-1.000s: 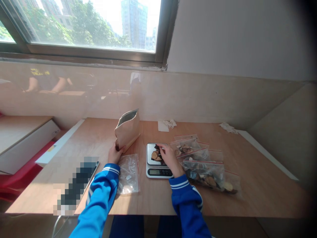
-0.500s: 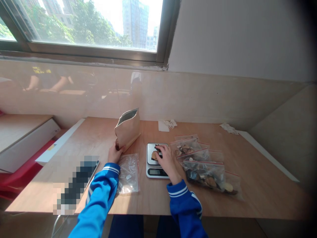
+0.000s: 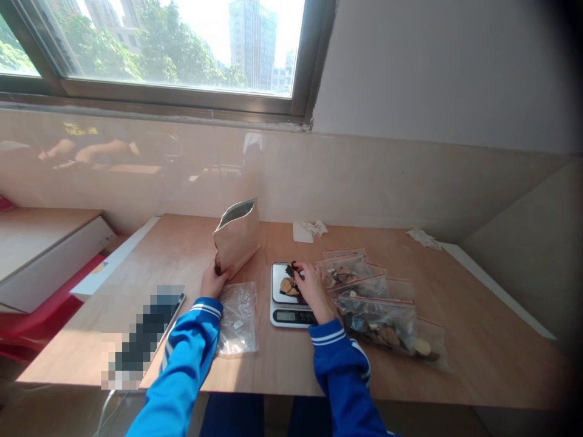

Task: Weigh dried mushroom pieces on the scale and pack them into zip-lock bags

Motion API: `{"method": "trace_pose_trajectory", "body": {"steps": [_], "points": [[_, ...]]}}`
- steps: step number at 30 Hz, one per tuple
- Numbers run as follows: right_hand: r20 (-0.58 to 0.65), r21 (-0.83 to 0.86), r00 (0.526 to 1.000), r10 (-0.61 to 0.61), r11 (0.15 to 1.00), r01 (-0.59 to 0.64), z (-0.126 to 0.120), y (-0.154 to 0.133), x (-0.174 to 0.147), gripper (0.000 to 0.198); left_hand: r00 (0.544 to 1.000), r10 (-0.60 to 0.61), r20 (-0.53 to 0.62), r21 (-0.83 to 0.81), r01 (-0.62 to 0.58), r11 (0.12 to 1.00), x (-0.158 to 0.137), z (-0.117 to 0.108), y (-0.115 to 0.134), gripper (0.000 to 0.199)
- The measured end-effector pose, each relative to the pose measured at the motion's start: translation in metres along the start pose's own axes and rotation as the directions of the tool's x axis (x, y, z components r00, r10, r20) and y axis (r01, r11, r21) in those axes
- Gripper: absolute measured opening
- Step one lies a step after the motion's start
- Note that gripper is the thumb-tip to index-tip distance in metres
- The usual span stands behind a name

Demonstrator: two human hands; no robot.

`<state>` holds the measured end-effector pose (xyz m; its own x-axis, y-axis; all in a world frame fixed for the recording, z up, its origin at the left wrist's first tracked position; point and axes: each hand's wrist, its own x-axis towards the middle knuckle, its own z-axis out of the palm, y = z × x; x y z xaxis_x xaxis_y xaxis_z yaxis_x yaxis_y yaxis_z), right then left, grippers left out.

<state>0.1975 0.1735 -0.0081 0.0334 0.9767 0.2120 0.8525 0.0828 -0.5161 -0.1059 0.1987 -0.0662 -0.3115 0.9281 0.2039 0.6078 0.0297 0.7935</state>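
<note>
My left hand (image 3: 215,283) is closed on the lower left corner of a brown kraft paper pouch (image 3: 237,240), which stands upright with its top gaping. A flat clear zip bag (image 3: 237,321) with a small white packet inside lies beside that wrist. On the digital kitchen scale (image 3: 279,308) sit tan and dark dried slices (image 3: 288,285). My right hand (image 3: 314,288) is over the scale's plate, its fingertips pinched on a dark dried piece (image 3: 294,266). The hand covers part of the plate and of the slices.
Several clear zip bags of dried slices (image 3: 380,325) overlap on the table right of the scale. A pixelated phone-like device (image 3: 146,334) with a white cable lies at left. White paper scraps (image 3: 310,230) and a crumpled one (image 3: 423,238) lie near the wall.
My right hand has shifted slightly up on the scale, its fingertips now drawn together on a dark piece; more of the tan slices shows. My left hand stays on the pouch.
</note>
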Motion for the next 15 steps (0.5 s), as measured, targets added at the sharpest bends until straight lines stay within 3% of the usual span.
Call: {"method": "trace_pose_trajectory", "body": {"steps": [8,15], "points": [[0.029,-0.014,0.999,-0.032,0.999,0.033,-0.002,0.011,0.012,0.022,1.0,0.0,-0.003,0.003,0.0,1.0,0.001,0.001,-0.001,0.063],[-0.044,0.046,0.997,-0.071,0.996,0.073,-0.003,0.024,0.017,0.023,1.0,0.002,0.008,-0.006,-0.002,1.0,0.0,0.0,-0.001,0.063]]}}
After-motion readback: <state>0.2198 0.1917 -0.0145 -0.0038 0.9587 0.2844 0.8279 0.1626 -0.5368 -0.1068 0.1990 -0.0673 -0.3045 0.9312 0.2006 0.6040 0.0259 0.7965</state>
